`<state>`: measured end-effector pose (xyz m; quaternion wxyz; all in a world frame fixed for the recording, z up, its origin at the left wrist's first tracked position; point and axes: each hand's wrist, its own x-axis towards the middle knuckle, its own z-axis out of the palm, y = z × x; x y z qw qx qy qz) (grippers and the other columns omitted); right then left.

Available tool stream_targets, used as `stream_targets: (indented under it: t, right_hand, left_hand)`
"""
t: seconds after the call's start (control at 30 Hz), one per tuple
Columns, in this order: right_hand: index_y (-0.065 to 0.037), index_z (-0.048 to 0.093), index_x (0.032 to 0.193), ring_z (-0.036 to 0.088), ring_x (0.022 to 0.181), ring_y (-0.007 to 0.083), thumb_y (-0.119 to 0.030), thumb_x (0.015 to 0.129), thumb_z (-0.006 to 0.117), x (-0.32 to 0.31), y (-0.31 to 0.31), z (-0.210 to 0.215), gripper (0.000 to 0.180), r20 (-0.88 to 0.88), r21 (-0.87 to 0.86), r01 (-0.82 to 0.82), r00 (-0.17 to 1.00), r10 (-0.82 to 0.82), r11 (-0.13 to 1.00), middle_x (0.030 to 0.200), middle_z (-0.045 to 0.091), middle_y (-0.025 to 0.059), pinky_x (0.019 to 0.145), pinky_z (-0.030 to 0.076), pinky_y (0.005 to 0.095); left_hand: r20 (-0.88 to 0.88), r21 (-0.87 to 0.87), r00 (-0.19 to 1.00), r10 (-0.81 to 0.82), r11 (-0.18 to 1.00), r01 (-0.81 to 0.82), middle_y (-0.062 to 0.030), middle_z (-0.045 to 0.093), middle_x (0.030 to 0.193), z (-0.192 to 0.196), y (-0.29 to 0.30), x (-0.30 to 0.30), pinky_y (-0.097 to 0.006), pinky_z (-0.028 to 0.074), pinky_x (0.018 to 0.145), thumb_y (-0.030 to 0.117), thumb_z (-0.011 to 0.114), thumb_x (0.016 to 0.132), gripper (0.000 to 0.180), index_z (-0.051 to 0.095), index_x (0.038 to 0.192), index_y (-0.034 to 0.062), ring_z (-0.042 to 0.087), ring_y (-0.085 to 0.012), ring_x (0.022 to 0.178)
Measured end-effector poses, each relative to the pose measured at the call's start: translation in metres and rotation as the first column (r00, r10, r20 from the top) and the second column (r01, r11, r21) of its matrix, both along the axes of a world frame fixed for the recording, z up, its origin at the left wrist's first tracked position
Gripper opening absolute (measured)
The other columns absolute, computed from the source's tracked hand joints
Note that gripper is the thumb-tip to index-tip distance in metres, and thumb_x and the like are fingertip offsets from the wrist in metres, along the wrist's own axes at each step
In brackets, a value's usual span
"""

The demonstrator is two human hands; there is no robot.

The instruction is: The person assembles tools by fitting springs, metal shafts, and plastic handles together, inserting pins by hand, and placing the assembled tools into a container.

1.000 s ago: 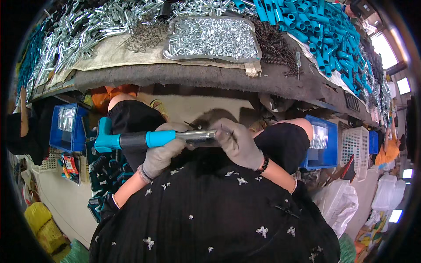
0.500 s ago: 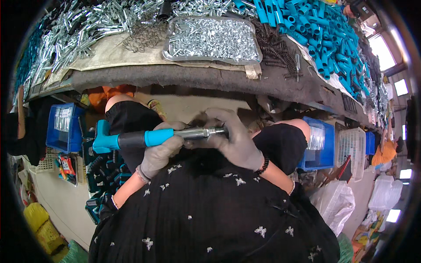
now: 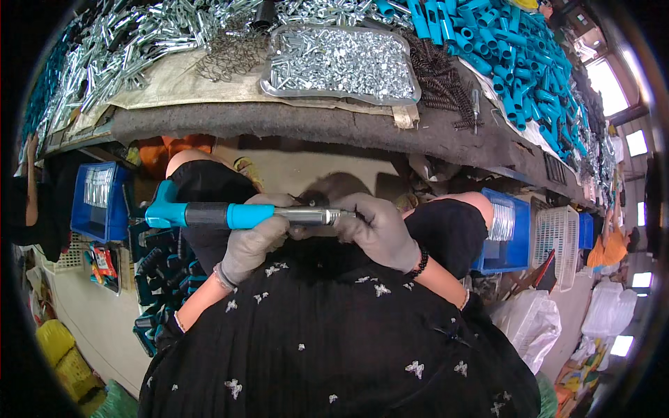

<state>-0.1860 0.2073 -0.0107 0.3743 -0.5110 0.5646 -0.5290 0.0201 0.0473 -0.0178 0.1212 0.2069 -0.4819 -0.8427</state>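
Across my lap lies a long tool with a teal angled head, a black band, a teal collar and a shiny metal barrel on the right. My left hand, in a grey glove, is closed around it where the collar meets the barrel. The gloved fingers of my right hand are closed on the threaded metal tip at its right end. Whether a small separate piece sits under those fingers is hidden.
Ahead stands a workbench with a grey cloth edge. On it are a clear tray of small metal parts, dark springs and teal tubes. Blue crates flank my knees. Teal-and-black parts lie at lower left.
My right hand has shifted slightly right and its fingers have drawn in around the metal tip. The tool stays nearly level in my left hand.
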Motion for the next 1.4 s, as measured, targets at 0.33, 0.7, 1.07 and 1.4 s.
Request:
stream_targets:
  t: [0.33,0.7,1.07,1.4]
  right_hand:
    - [-0.001,0.054,0.125,0.063,0.098,0.0181,-0.029,0.09,0.074,0.003,-0.004,0.011,0.049,-0.12,0.124,0.086,0.99,-0.071,0.989,0.106,0.063,0.0106,0.084,0.051,0.032]
    - [-0.004,0.064,0.09,0.061,0.082,0.0374,-0.029,0.086,0.07,0.0,-0.02,0.035,0.026,-0.706,-0.419,-0.015,0.634,-0.315,0.908,0.083,0.063,0.0149,0.077,0.047,0.043]
    - [-0.008,0.063,0.116,0.058,0.114,0.0299,-0.017,0.08,0.068,-0.012,-0.011,0.124,0.038,-0.943,-0.274,-0.097,0.224,-0.247,0.957,0.117,0.064,0.0093,0.098,0.045,0.0458]
    - [-0.002,0.061,0.113,0.066,0.071,0.0196,-0.027,0.091,0.066,-0.104,0.002,-0.024,0.033,-0.531,0.536,0.256,0.843,0.085,0.804,0.081,0.065,0.0107,0.066,0.054,0.0351]
  left_hand:
    - [-0.011,-0.069,1.0,0.009,0.998,-0.01,-0.0155,0.068,0.092,-0.004,0.003,0.0,-0.019,0.039,0.053,0.04,0.073,0.09,0.053,0.05,0.127,0.0107,0.052,-0.0055,0.064]
    - [0.037,-0.041,0.998,0.043,0.998,-0.042,-0.0163,0.069,0.093,0.005,0.003,-0.003,-0.021,0.042,0.054,0.029,0.071,0.09,0.046,0.05,0.126,0.0084,0.057,-0.0078,0.065]
    - [0.396,-0.888,0.908,-0.133,0.197,0.416,-0.0145,0.068,0.096,-0.016,-0.045,-0.052,-0.04,0.052,0.082,0.023,0.074,0.079,0.027,0.069,0.1,0.0062,0.066,-0.0329,0.093]
    - [0.478,-0.85,0.878,0.011,0.256,0.46,-0.0199,0.069,0.106,-0.065,-0.09,-0.08,-0.044,0.051,0.087,0.026,0.063,0.09,0.035,0.064,0.12,0.0073,0.065,-0.038,0.102]
